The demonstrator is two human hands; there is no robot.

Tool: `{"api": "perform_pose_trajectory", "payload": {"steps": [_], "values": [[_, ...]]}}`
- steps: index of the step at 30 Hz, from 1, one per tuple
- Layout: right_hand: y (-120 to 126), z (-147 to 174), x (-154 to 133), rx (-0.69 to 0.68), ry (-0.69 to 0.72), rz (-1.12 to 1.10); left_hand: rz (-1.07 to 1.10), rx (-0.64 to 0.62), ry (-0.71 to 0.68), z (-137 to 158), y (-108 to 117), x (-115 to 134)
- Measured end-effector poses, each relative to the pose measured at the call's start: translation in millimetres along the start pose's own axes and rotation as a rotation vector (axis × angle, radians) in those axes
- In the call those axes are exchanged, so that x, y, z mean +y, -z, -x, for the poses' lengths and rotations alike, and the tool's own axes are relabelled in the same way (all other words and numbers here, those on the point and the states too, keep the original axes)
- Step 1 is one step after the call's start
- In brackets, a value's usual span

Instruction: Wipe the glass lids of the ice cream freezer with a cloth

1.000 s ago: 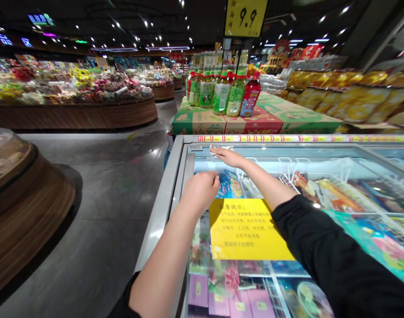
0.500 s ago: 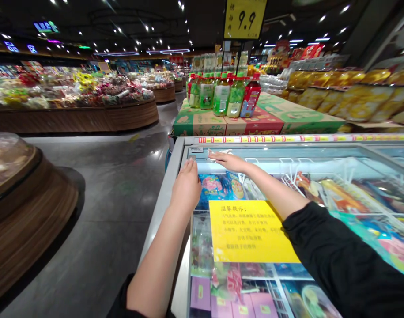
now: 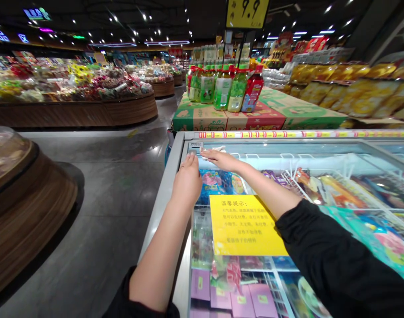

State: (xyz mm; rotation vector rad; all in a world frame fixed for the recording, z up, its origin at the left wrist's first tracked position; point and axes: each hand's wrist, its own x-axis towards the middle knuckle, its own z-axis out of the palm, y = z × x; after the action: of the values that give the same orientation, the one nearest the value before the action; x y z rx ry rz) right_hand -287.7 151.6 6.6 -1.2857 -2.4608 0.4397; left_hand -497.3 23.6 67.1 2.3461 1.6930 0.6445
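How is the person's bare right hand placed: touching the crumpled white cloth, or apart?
Touching: the head view shows the right hand lying flat on the white cloth.

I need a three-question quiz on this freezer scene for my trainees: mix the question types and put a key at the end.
1. What lies under the fingers of the right hand?
A) a sponge
B) a white cloth or tissue
C) a scraper

2. True or false: the yellow notice lies nearer the wearer than the left hand does.

3. Fill in: beyond the freezer, red and green bottles stand on printed ____.

Key: 1. B; 2. true; 3. boxes
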Motion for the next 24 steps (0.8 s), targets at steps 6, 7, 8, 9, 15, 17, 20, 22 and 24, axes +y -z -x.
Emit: {"api": "perform_pose_trajectory", "payload": {"steps": [6,7,8,9,15,17,20,22,24], "values": [[11,32,11,-0.013,-0.033,-0.024,0.000,0.015,-0.001,0,-3,0],[10,27,13,0.003,-0.059,-0.014,-0.003,0.027,-0.004,-1,-5,-1],[7,18,14,0.023,-0.088,-0.001,-0.006,0.039,-0.006,-1,-7,-2],[4,8,15,0.042,-0.112,0.011,-0.006,0.048,-0.008,-2,-8,-3],[-11,-25,-1,0.008,-0.055,0.003,0.026,0.042,-0.009,-5,-9,-5],[-11,-12,-9,-0.029,0.008,-0.021,0.040,0.032,-0.006,-5,-7,-5],[-5,22,-13,-0.060,0.075,-0.066,0.048,0.014,-0.001,-6,-7,-6],[1,40,-8,-0.062,0.071,-0.086,0.052,0.013,0.000,-6,-8,-6],[6,48,1,-0.046,0.029,-0.085,0.057,0.018,0.000,-7,-8,-6]]}}
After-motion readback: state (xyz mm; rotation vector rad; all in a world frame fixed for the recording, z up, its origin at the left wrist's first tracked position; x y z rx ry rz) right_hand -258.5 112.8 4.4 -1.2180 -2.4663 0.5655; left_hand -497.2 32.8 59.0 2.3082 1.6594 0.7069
